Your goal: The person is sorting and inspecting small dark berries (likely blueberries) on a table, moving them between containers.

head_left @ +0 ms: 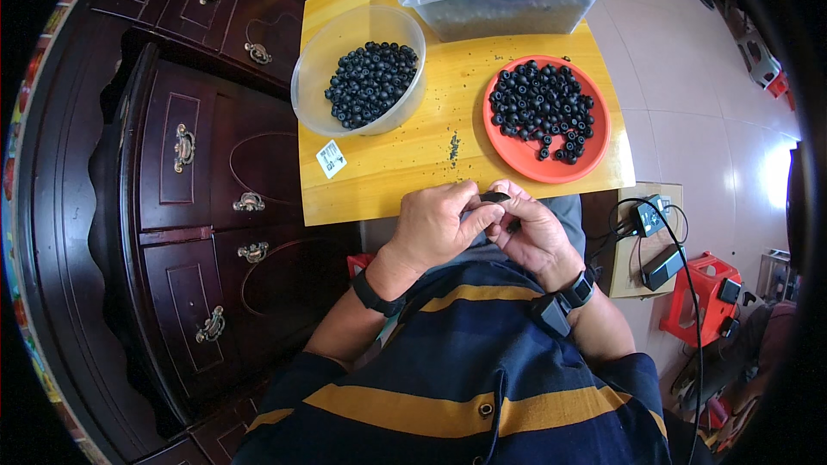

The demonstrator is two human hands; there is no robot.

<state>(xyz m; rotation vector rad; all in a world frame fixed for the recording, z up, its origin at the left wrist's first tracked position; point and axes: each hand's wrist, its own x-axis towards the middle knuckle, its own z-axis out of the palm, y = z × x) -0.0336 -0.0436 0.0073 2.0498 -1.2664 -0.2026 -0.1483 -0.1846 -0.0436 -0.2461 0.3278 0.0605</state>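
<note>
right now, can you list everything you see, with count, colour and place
wooden table: one, yellow, centre
clear round plastic bowl: one, table's left, holds many small black rings
orange round plate: one, table's right, holds black rings
clear rectangular plastic tub: one, table's far edge, full of black rings
small white tag: one, near bowl
dark wooden cabinet: one, left of table
red plastic stool: one, floor, right
small black part: one, between both hands
left hand: pinching the part
right hand: touching the part

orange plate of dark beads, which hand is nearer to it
Right. The right hand sits just below the orange plate's near rim; the left hand is farther left, below bare yellow table.
</note>
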